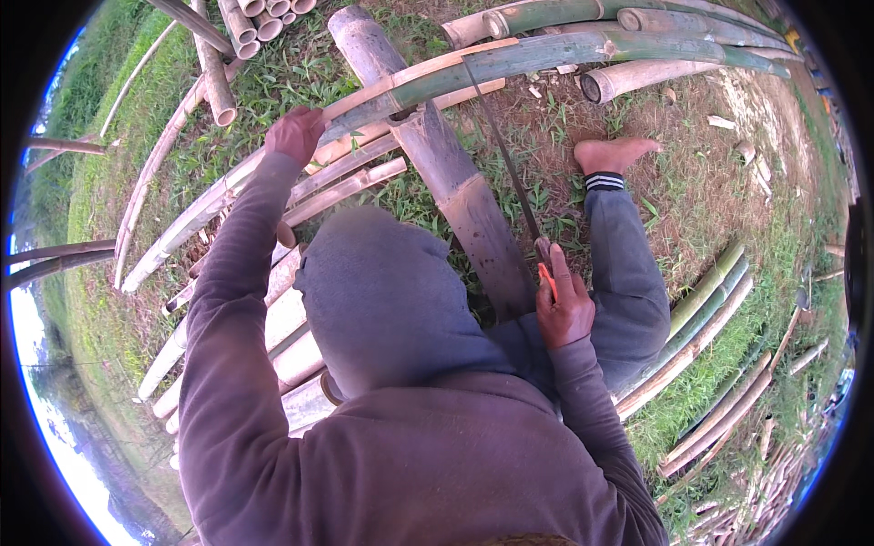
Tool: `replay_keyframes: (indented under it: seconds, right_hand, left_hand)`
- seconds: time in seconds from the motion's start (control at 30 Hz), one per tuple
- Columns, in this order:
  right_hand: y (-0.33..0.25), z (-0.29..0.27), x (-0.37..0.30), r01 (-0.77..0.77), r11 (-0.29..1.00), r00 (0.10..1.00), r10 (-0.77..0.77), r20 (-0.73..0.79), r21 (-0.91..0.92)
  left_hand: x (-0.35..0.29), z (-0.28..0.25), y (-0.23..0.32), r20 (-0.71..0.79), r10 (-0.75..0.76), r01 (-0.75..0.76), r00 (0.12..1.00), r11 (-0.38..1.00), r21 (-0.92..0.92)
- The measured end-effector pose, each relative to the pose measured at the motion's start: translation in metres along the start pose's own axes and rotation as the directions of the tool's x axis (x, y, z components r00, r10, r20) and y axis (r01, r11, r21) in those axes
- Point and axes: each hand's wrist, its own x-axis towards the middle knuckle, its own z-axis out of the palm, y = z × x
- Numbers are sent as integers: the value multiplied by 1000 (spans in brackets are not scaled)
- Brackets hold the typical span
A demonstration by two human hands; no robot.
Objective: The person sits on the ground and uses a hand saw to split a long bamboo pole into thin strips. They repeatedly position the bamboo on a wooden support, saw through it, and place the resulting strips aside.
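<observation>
A long green bamboo pole (pixel 537 59) lies across a thick, weathered bamboo log (pixel 451 182). A pale strip runs along part of the pole's upper side. My left hand (pixel 297 135) is closed on the pole, left of the log. My right hand (pixel 565 308) is closed on the orange-marked handle of a long, dark, narrow-bladed hand saw (pixel 506 162), index finger stretched along the handle. The blade points away from me, its far end at the pole right of the log; its teeth are too small to make out. My bent knee (pixel 382 291) is between my arms.
Cut bamboo poles (pixel 291 341) lie under my left arm, and split lengths (pixel 346 191) beside the log. More poles (pixel 696 318) are at the right, beyond my bare foot (pixel 615 155). Bamboo tubes (pixel 259 23) are stacked at the far left. Grass and chips cover the ground.
</observation>
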Motion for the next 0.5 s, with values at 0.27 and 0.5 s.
replay_keyframes:
  seconds: [0.27, 0.5]
  right_hand:
    - [-1, -2, 0, -28, 1000, 999, 27, 26, 13]
    - [-3, -37, -5, -12, 996, 996, 20, -86, 88]
  left_hand:
    - [-2, 2, 0, 15, -5, 5, 1000, 1000, 0]
    - [-24, -4, 3, -195, 56, -53, 979, 998, 19]
